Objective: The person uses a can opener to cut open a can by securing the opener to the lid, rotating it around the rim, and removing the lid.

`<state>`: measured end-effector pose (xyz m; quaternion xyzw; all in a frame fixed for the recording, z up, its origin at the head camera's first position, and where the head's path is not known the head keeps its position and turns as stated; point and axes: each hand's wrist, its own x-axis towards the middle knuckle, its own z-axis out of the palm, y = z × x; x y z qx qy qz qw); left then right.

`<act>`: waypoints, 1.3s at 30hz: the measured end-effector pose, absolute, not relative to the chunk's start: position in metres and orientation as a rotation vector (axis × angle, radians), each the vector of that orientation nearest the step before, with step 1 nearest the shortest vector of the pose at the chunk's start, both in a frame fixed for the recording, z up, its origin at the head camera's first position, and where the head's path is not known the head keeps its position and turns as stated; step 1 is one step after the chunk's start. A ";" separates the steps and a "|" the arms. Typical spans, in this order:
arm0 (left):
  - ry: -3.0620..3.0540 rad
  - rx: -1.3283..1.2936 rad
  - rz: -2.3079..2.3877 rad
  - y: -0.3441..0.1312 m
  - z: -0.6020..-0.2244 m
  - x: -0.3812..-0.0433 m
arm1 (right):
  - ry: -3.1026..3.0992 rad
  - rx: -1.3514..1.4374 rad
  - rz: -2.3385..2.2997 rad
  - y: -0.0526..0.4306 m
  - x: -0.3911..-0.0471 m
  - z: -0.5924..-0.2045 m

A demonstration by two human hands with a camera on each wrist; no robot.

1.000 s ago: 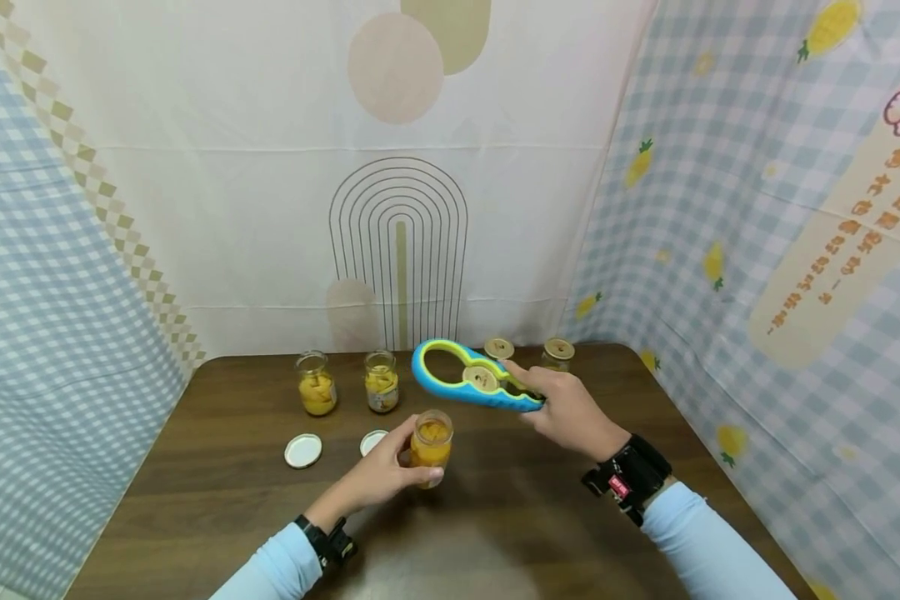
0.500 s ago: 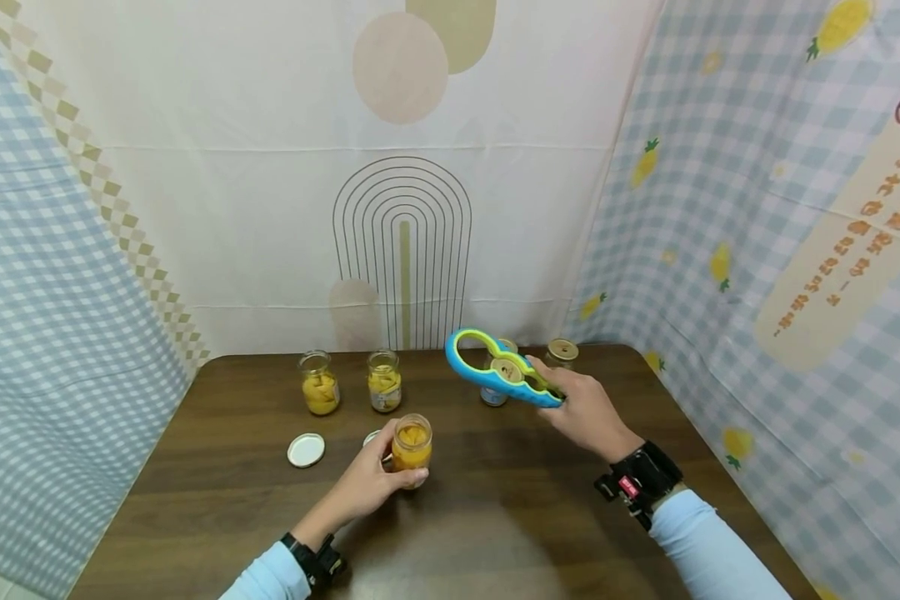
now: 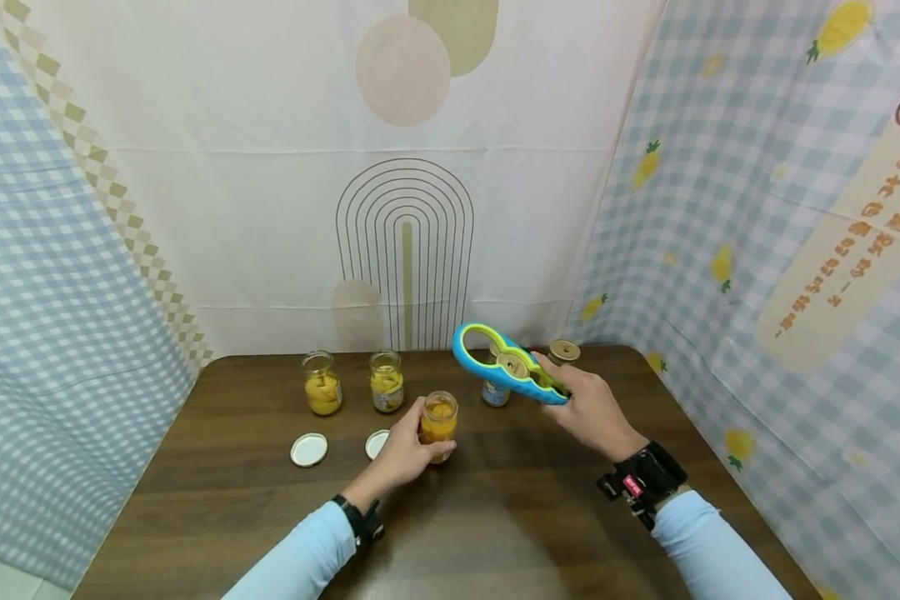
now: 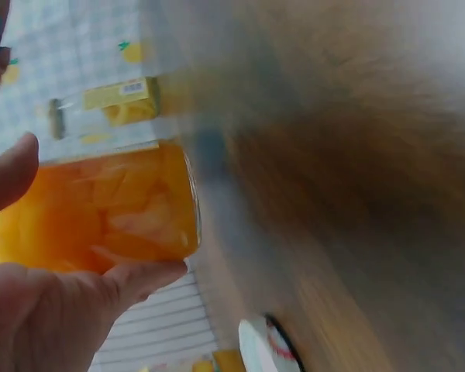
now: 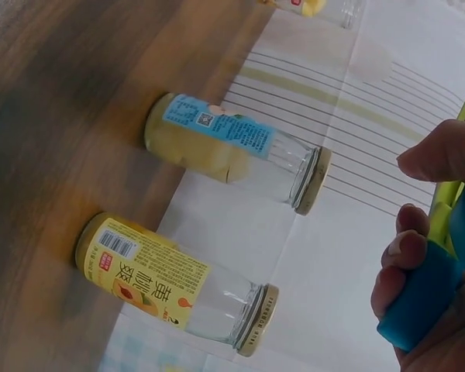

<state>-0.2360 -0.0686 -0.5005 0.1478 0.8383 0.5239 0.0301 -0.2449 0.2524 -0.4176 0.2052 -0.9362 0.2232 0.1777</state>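
My left hand [image 3: 403,450] grips an open glass jar [image 3: 439,418] of orange fruit pieces over the middle of the table. Fingers and thumb wrap its sides in the left wrist view, where the jar [image 4: 108,209] stands out against a blurred tabletop. To the right, my right hand [image 3: 587,412] holds a blue-and-green jar opener [image 3: 471,363] in the air by its handles. A round gold lid [image 3: 512,365] sits within the opener's smaller opening. In the right wrist view, curled fingers [image 5: 407,252] hold the blue handle; most of the opener is out of frame.
Two uncapped jars of yellow fruit, one at left [image 3: 322,390] and one beside it [image 3: 386,386], stand toward the back. White-faced lids [image 3: 309,450] lie before them. Two capped jars, one blue-labelled [image 5: 225,147] and one yellow-labelled [image 5: 151,275], stand back right. Cloth hangs behind the table.
The left hand and its jar shifted slightly left, then right and farther back. The right hand carried the opener and lid rightward and slightly up, then nearly stopped.
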 end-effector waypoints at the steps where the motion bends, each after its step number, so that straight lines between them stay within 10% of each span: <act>1: 2.600 0.447 1.602 -0.065 -0.502 -0.241 | -2.657 0.577 0.624 0.253 -0.244 -0.418; 39: 2.649 0.225 1.664 -0.033 -0.520 -0.335 | -2.684 0.608 0.605 0.244 -0.239 -0.420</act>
